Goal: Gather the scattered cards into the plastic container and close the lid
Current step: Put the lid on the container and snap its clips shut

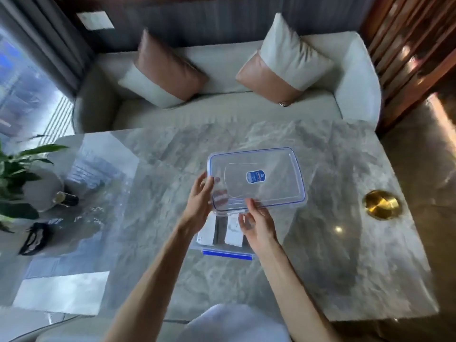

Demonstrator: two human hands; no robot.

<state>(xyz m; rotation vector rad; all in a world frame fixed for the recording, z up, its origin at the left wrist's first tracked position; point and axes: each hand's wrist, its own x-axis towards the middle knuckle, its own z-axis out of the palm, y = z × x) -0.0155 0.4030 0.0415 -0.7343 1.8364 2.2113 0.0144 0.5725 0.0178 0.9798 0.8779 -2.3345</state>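
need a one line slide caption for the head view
Both hands, left hand and right hand, hold the clear blue-rimmed plastic lid over the clear plastic container of cards on the grey marble table.

2 bare forearms enter from the lower edge of the view, each ending in an uncovered hand. The left hand [201,193] and the right hand [257,222] carry no gloves, rings or bracelets, and both wrists are free of a watch or strap. No sleeve reaches the visible part of either forearm. Between the 2 arms, at the bottom centre, a rounded area of pale bluish-white clothing [234,322] shows; its type cannot be determined.
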